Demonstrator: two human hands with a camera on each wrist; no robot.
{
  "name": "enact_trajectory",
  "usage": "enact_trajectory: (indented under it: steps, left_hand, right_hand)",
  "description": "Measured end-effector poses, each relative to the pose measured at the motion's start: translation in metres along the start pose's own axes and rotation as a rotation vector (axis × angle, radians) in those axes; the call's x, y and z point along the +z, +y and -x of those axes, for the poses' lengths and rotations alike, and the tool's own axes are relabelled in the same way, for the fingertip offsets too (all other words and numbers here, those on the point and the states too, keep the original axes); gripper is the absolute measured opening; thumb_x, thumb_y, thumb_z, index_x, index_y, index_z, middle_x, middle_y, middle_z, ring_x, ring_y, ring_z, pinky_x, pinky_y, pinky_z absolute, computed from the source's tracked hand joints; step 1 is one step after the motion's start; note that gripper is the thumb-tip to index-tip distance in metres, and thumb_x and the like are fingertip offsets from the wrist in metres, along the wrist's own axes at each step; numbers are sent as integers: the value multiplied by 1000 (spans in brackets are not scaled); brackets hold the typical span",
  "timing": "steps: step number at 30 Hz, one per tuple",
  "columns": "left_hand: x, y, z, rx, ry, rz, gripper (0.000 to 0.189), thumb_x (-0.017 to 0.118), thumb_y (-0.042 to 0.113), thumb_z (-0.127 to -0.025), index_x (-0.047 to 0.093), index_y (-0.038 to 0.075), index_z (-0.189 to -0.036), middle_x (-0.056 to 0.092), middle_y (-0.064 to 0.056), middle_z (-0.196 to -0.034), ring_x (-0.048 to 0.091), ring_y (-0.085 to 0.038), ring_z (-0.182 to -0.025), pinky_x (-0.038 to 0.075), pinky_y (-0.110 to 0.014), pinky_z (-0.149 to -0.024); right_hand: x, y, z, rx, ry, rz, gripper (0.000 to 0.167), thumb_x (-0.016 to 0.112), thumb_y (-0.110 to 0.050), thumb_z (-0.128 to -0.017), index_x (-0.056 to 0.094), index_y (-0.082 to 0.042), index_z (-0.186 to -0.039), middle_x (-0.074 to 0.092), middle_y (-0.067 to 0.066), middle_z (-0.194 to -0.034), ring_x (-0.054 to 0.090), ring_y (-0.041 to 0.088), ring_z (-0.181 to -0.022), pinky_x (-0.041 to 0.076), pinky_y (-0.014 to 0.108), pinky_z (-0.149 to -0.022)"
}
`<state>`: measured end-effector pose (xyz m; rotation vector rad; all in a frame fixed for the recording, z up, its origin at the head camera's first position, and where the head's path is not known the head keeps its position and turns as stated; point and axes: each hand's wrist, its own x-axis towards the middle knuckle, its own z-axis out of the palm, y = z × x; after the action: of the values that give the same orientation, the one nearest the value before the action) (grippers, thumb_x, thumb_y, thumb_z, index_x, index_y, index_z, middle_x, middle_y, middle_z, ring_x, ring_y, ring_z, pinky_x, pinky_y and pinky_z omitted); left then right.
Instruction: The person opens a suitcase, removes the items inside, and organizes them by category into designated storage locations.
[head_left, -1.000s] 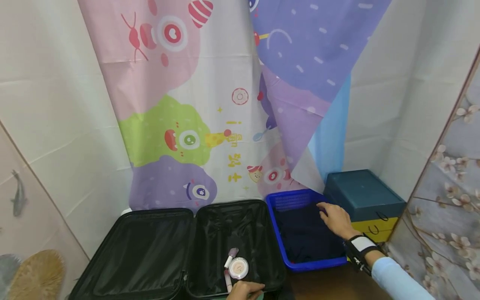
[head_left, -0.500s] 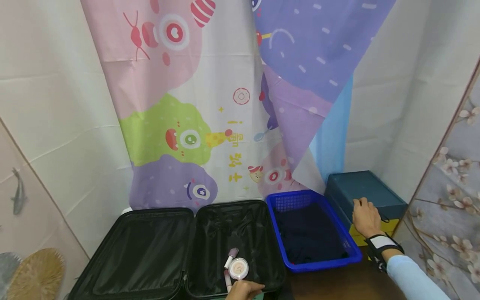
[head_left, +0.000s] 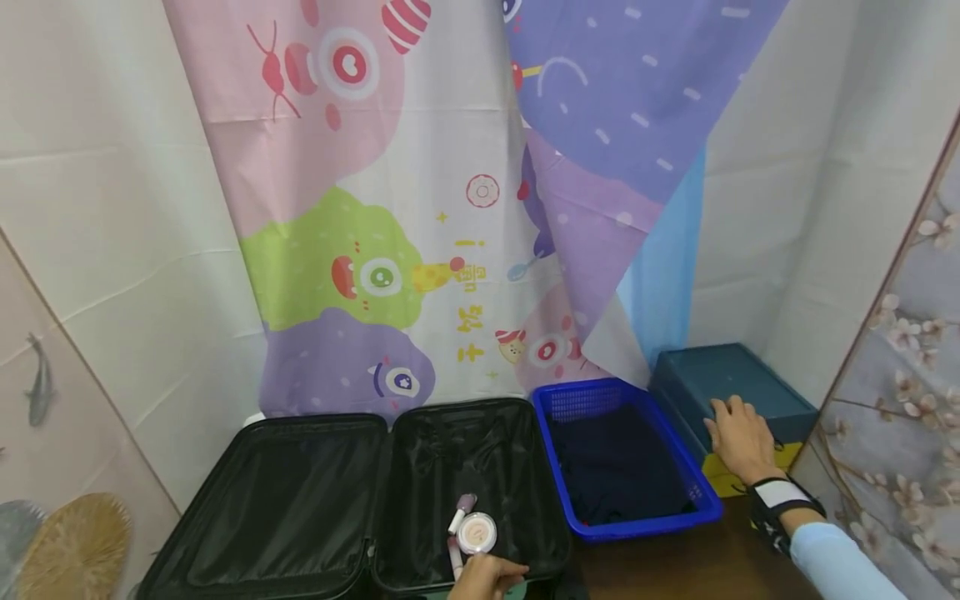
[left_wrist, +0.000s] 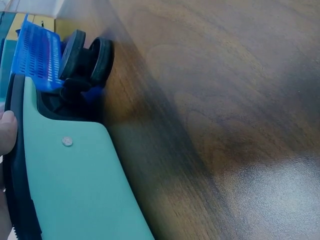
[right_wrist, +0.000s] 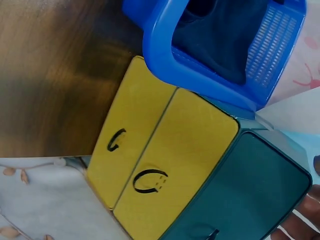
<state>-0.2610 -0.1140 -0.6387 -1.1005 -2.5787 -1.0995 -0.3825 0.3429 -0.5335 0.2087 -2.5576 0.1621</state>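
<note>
My left hand (head_left: pixel 489 577) rests at the front rim of an open black suitcase (head_left: pixel 480 446); one digit touches the dark rim in the left wrist view, the rest mostly out of sight. Inside the suitcase lie a round compact (head_left: pixel 476 533) and two small pinkish tubes (head_left: pixel 462 510). Over the front edge of a teal box with drawers (head_left: pixel 723 375) is my right hand (head_left: pixel 742 440), its fingers loosely bent and apart. In the right wrist view, fingers (right_wrist: pixel 299 226) reach the box's teal part; nothing is seen held, and contact is unclear.
A blue plastic basket (head_left: pixel 652 527) with dark cloth (head_left: pixel 615 458) stands between suitcase and box. The box has yellow drawers (right_wrist: pixel 175 160) with black loop handles. A brown wooden table (left_wrist: pixel 235 100) lies underneath. A printed curtain (head_left: pixel 450 142) hangs behind.
My right hand has moved right, from above the basket to the teal box, and lately shifted only slightly. The left hand has hardly moved.
</note>
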Motion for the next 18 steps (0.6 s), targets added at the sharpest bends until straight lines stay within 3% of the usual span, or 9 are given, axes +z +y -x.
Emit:
enact_trajectory:
  steps: [9,14,18]
  left_hand:
    - [0,7,-1,10,12,-33,11,74,6,-86,80,6,-95,75,0,-89,65,3,-78,47,-10,-64]
    - [1,7,-2,-14,-5,-6,12,73,8,-87,80,6,-97,76,0,-90,64,6,-76,46,-9,-62]
    - [1,6,-1,-9,8,-5,12,73,8,-87,80,6,-96,75,0,-90,65,3,-77,47,-10,-64]
  right_hand:
    - [-4,4,1,-8,94,103,34,74,-20,-85,63,11,-95,56,23,-81,53,42,-70,42,52,-60]
    - [-4,8,1,-63,181,157,34,80,-22,-78,60,6,-80,51,17,-64,50,36,-54,39,47,-48]
    - [-7,9,1,-90,237,189,38,82,-26,-75,54,0,-69,43,9,-51,43,30,-43,34,43,-47]
